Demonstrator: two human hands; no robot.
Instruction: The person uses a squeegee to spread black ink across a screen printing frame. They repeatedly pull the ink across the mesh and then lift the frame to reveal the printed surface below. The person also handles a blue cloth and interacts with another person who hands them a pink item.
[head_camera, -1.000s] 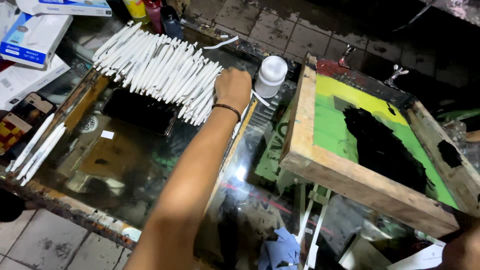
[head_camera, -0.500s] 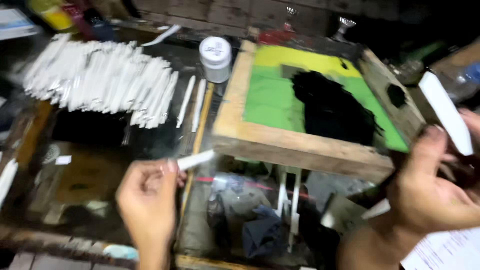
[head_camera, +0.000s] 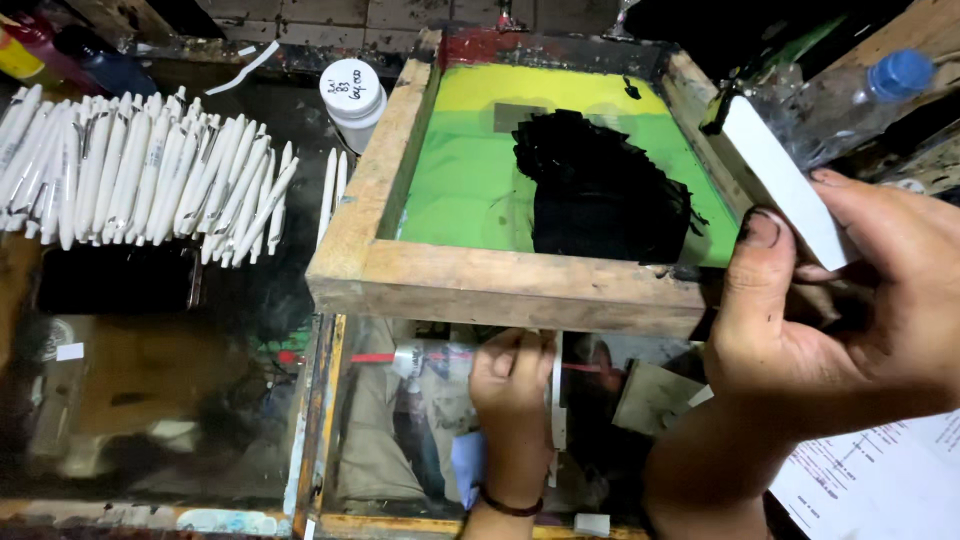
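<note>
A wooden printing frame (head_camera: 500, 285) with a green screen (head_camera: 460, 180) and a black ink patch (head_camera: 600, 195) stands tilted up over a glass top. My left hand (head_camera: 510, 385) reaches under the frame's front rail, fingers curled around a white pen (head_camera: 556, 400) that is partly hidden. My right hand (head_camera: 830, 310) is at the frame's right corner and grips a flat white squeegee (head_camera: 780, 190), thumb against the rail.
Several white pens (head_camera: 150, 190) lie in a row at the left, with two loose ones beside the frame. A white lidded jar (head_camera: 352, 95) stands behind them. A blue-capped plastic bottle (head_camera: 880, 85) lies at top right, a printed sheet (head_camera: 880, 470) at bottom right.
My left hand took a pen from the row and brought it under the frame's front rail. My right hand came into view with the squeegee and now sits at the frame's right corner.
</note>
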